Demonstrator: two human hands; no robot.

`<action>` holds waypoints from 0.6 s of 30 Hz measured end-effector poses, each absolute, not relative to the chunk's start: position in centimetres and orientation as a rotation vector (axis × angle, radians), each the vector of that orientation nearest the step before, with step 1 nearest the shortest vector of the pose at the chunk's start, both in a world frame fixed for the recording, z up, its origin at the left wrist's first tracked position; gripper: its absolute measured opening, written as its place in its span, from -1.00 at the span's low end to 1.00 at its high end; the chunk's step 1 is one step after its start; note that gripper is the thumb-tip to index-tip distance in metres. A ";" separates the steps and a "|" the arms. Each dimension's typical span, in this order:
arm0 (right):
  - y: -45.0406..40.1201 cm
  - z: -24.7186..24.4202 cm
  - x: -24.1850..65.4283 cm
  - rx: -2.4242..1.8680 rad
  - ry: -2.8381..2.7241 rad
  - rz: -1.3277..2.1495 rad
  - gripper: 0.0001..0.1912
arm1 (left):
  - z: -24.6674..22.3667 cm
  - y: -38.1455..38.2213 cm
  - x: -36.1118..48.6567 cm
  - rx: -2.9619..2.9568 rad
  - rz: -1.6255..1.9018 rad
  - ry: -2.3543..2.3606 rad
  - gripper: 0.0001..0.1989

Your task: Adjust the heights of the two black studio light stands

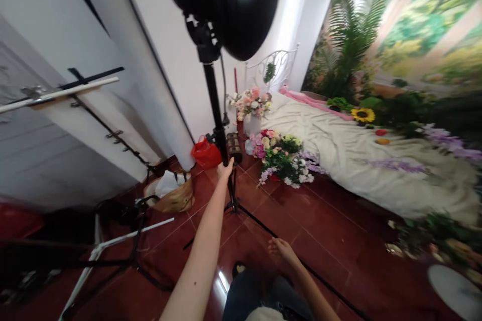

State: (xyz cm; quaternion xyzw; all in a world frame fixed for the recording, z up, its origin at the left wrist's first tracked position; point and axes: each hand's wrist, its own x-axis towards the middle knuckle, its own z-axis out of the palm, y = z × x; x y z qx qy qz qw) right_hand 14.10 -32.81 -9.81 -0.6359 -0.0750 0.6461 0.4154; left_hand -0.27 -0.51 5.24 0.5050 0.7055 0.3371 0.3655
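Observation:
My left hand (226, 168) is wrapped around the black pole of a light stand (214, 95), in the middle of the view. A large black studio lamp (233, 5) sits on top of the pole, and the stand's spread legs (234, 204) rest on the floor below. Lower and to the right, my right hand (280, 250) hangs with its fingers loosely bent and a little apart. Nothing shows in it. A long, thin black line (320, 278), a leg or a cable, runs behind it over the floor.
Artificial flowers (278, 155) lie right of the stand, beside a draped white bed (324, 135). A red bag (206, 153) and a woven bag (176, 195) stand left. More stands with white legs (113, 243) occupy the lower left. A garden backdrop (422, 25) hangs behind.

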 end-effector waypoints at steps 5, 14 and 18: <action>-34.7 -7.3 17.2 -1.490 -0.173 1.435 -0.76 | 6.6 -0.5 0.6 1.304 0.878 1.846 -0.58; -50.4 -6.0 27.9 -1.417 0.101 1.154 -0.70 | 2.8 -11.0 8.4 1.250 1.061 2.274 -0.46; -61.6 -5.0 33.6 -1.387 0.276 1.123 -0.58 | -2.0 -23.9 17.1 1.350 0.580 2.060 -0.58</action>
